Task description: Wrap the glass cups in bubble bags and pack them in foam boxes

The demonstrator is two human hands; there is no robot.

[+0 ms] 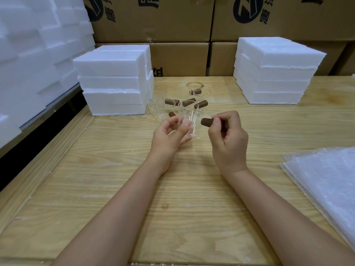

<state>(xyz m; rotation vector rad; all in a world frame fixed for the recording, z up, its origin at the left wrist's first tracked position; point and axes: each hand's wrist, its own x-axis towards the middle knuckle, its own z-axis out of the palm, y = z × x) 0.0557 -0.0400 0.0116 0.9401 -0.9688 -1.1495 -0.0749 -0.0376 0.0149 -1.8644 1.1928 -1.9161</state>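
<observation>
A clear glass cup (192,123) with a brown wooden handle (206,122) is held just above the wooden table (96,189). My left hand (171,134) cups the glass body from the left, thumb against its side. My right hand (228,139) pinches the brown handle on the cup's right. Behind it stand several more glass cups (173,104) with brown handles. Two stacks of white foam boxes flank them, the left stack (115,83) and the right stack (274,72). A pile of bubble bags (326,181) lies at the right edge.
Cardboard cartons (153,22) form a wall behind the table. More white foam pieces (34,54) are piled high on the left beyond the table's edge. Bare wood lies in front of my hands.
</observation>
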